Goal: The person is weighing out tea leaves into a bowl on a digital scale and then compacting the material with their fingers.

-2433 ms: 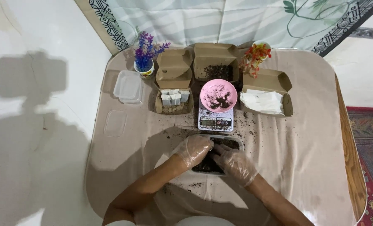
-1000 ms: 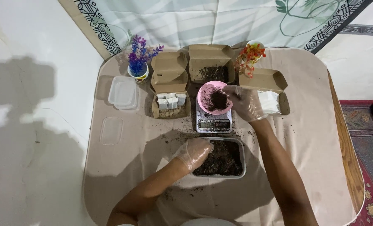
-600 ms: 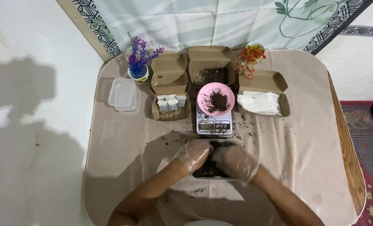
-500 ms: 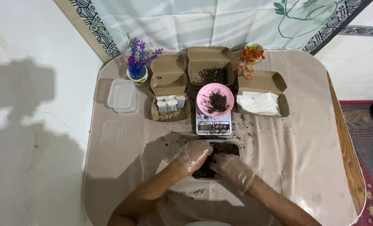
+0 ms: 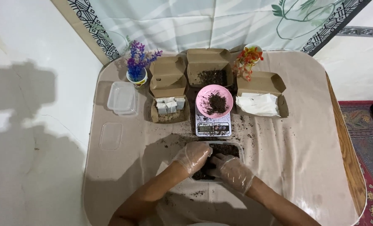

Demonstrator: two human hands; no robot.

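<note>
Two hands, both in clear thin gloves, down in one clear plastic tray of dark soil [image 5: 228, 149] at the near middle of the surface [image 5: 303, 159]. Left hand [image 5: 193, 156] curled over the tray's left rim, fingers bent into the soil; right hand [image 5: 233, 171] cupped, fingers closed loosely in the soil, cannot tell if it holds a clump. The hands cover most of the tray, only its far right corner shows. Just beyond the tray: one small digital scale [image 5: 212, 127] with one pink bowl [image 5: 214, 100] on it, some dark soil inside. Three open brown cardboard boxes behind: left box [image 5: 168, 90] with small pale packets, middle box [image 5: 209, 69] with dark soil, right box [image 5: 261, 94] with white paper or cloth. Two small potted artificial plants: one purple [image 5: 138, 65] at far left, one orange-red [image 5: 248, 58] between the middle and right boxes. Two clear plastic pieces on the left side: one container [image 5: 122, 97], one flat lid [image 5: 110, 135] nearer. Loose soil crumbs scattered around the scale and tray. Surface covered with a beige sheet; patterned curtain [image 5: 203, 21] at the far edge, patterned rug [image 5: 366, 138] at right.
</note>
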